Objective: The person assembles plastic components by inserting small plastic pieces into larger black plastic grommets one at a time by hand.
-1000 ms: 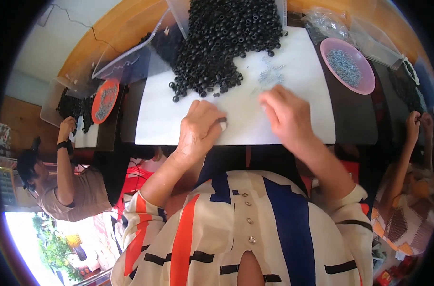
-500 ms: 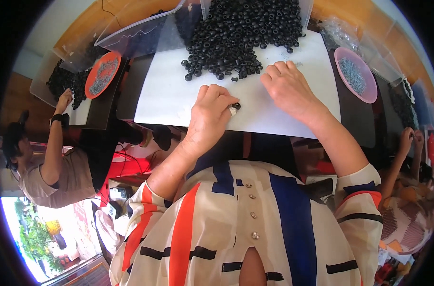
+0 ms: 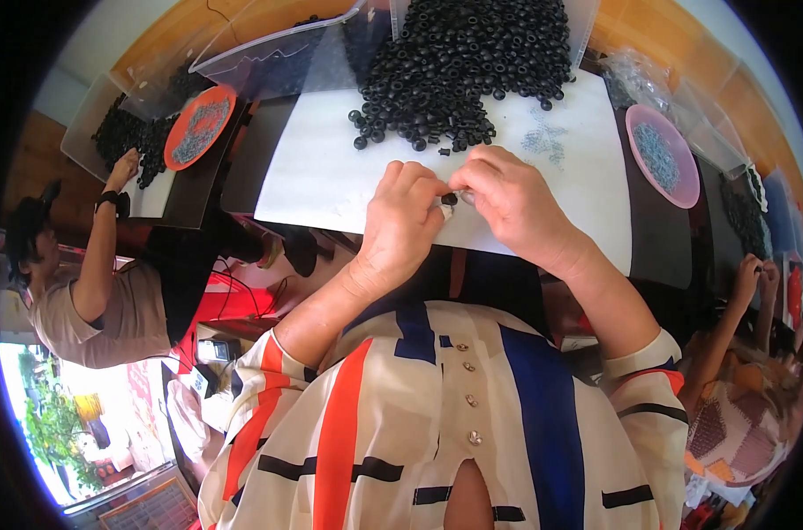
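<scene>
Between the thumb and fingers of my left hand [image 3: 401, 216] is a small round black part [image 3: 450, 200], held near the front edge of the white board [image 3: 309, 172]. A bit of white material [image 3: 447, 212] shows just under it. My right hand [image 3: 520, 208] is closed in a pinch right beside that part, its fingertips nearly meeting the left ones. Whatever the right fingers hold is too small to make out. Beyond both hands lies a large heap of similar black parts [image 3: 472, 71]. Small silvery pieces [image 3: 544, 141] are scattered to its right.
An orange dish [image 3: 200, 128] of silvery pieces stands left, a pink dish [image 3: 663, 157] of them right. Clear plastic bins [image 3: 286, 57] line the back. One person [image 3: 92, 291] works at the left, another person's hands [image 3: 754, 274] at the right.
My right hand has come from the small silvery pieces by the heap, toward me and left, to meet the black part. My left hand keeps its hold on it.
</scene>
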Tool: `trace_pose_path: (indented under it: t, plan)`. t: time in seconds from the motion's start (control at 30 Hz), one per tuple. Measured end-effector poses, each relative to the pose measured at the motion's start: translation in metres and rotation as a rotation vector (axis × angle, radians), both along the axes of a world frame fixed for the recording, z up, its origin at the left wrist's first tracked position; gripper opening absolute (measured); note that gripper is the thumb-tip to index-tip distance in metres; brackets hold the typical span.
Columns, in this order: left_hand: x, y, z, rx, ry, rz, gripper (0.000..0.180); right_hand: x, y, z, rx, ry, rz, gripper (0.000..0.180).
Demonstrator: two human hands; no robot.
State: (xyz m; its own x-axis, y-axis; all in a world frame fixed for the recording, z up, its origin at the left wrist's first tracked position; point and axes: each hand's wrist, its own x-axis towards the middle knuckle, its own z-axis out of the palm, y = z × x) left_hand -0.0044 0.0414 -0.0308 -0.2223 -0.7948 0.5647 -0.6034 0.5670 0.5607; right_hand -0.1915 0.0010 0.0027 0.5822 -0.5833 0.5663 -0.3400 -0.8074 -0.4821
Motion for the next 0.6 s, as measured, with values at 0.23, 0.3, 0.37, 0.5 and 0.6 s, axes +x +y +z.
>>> trace_pose_path:
  t: [0.23, 0.3, 0.37, 0.5, 0.6]
  plan:
    - [0.002, -0.001, 0.0, 0.032, 0.04, -0.007, 0.026, 0.007, 0.001, -0.001, -0.183, 0.066, -0.004, 0.015]
    - [0.001, -0.001, 0.001, 0.066, 0.082, -0.018, 0.025, 0.009, 0.002, -0.003, -0.253, 0.057, -0.016, 0.015]
    - [0.002, 0.0, 0.002, 0.1, 0.124, -0.027, 0.024, 0.012, 0.005, -0.003, -0.288, 0.042, -0.012, 0.016]
    - [0.005, 0.002, 0.004, 0.203, 0.227, -0.009, 0.022, 0.017, 0.009, -0.004, -0.324, -0.013, -0.024, 0.025]
    - [0.006, 0.003, 0.008, 0.297, 0.318, -0.003, 0.021, 0.017, 0.013, -0.005, -0.329, -0.044, -0.019, 0.032]
